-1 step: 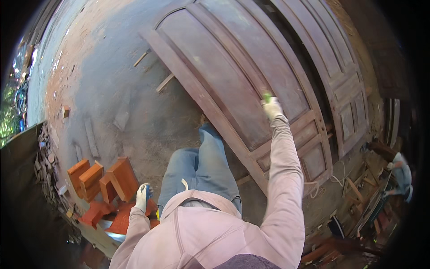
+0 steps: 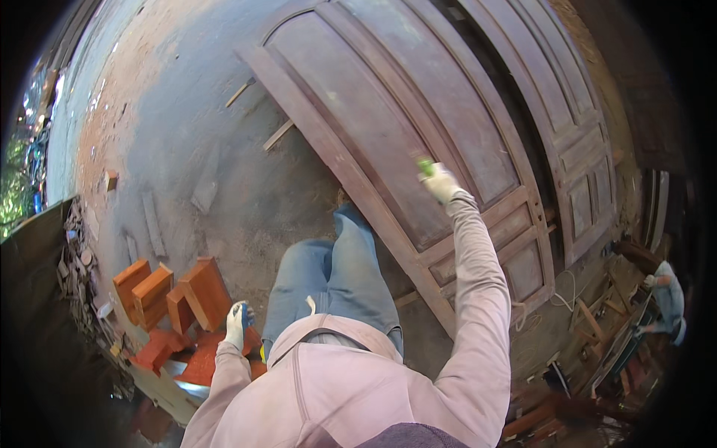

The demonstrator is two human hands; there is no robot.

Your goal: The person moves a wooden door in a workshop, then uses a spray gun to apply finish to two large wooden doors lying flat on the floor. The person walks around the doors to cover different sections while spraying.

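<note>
My right hand [image 2: 441,184], in a white glove, is closed round a small green-handled brush [image 2: 426,166] at the arched left panel of a brown wooden door [image 2: 358,127]. Motion smears the brush's working end, so I cannot tell whether it touches the wood. The door lies at a slant in front of me. At my left side hangs my left hand [image 2: 237,326], gloved in white with blue on the palm side. Its fingers are loosely bent, with nothing plainly held. Beside it stand several orange-brown wooden blocks [image 2: 203,293].
A second panelled door [image 2: 556,112] lies beyond the first, across a dark gap. Wooden sticks [image 2: 278,136] poke out from under the near door. Scrap wood [image 2: 78,272] piles up at far left. Another person [image 2: 667,299] is at the far right, near wooden frames.
My right hand and the brush have moved left, from the divider between the panels onto the left panel. My left hand stays nearly still at my side.
</note>
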